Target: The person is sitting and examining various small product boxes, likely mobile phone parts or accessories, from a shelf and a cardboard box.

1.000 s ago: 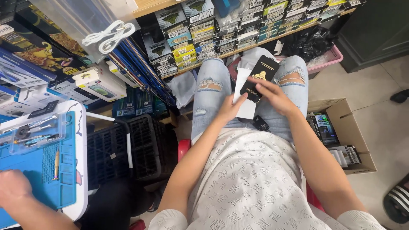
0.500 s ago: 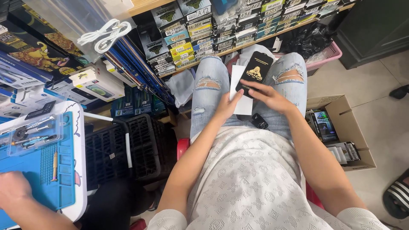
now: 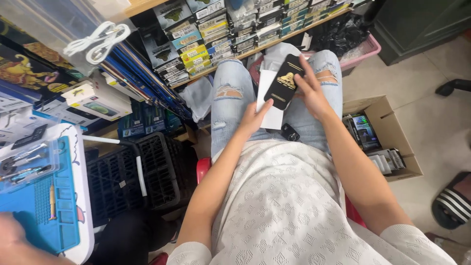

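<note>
I sit with ripped light jeans (image 3: pixel 230 98) and a white knitted top. My right hand (image 3: pixel 310 93) holds a flat black packet with a gold emblem (image 3: pixel 284 81) over my lap. My left hand (image 3: pixel 252 119) touches the lower edge of a white card or envelope (image 3: pixel 269 93) that lies under the black packet. A small black object (image 3: pixel 290 132) rests on my right thigh, just below the hands.
Shelves of small boxed goods (image 3: pixel 206 34) stand ahead. A cardboard box with packets (image 3: pixel 378 140) sits on the floor at right, a pink basket (image 3: pixel 363 51) beyond it. At left are black crates (image 3: pixel 132 172), a blue work mat with tools (image 3: pixel 44 206), and another person's hand (image 3: pixel 14 243).
Both hands and the black packet sit slightly higher in view than before; the packet has tilted a little. The other person's hand stays at lower left.
</note>
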